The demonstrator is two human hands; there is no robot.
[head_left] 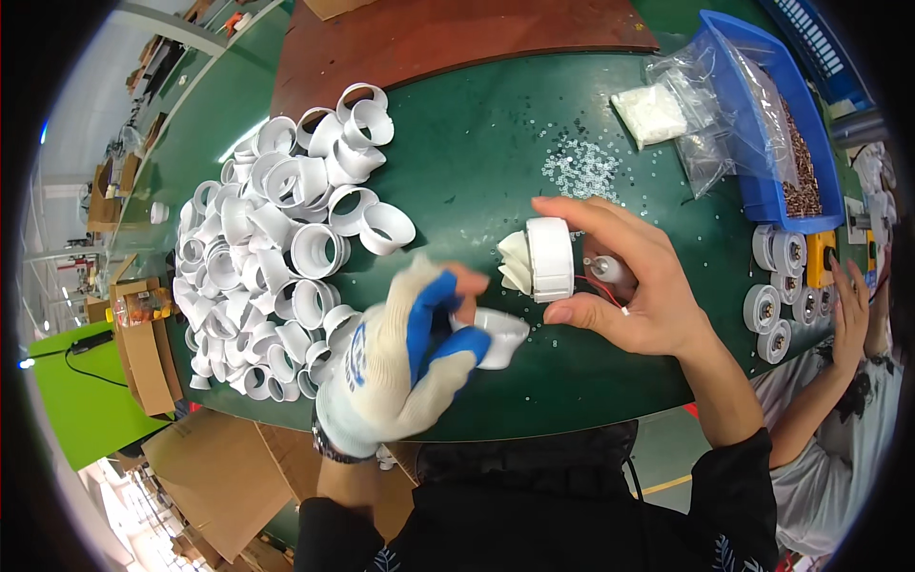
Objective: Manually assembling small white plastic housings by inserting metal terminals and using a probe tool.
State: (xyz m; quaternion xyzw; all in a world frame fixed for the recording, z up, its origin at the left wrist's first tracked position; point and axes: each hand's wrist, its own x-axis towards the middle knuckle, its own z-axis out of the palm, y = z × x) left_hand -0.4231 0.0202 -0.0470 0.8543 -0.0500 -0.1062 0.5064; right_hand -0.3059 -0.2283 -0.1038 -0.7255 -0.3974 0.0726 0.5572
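Note:
My left hand (405, 348) wears a white and blue knitted glove with bare fingertips. Its fingers curl around one end of a white curved plastic pipe piece (502, 338), held low over the table and slightly blurred. In my bare right hand (643, 276) is a small white fan unit, its round housing (551, 259) pinched between thumb and fingers. Pale fan blades (515, 263) poke out on the side facing my left hand. A small white cylindrical part (610, 271) and thin red wires sit within the right palm.
A large heap of white pipe pieces (272, 248) covers the table's left. Tiny clear rings (583, 170) lie scattered beyond my right hand. At right stand a plastic bag (701, 114), a blue bin (829, 172) of small copper-coloured parts, and several round white units (777, 296) near another person's hand (848, 310).

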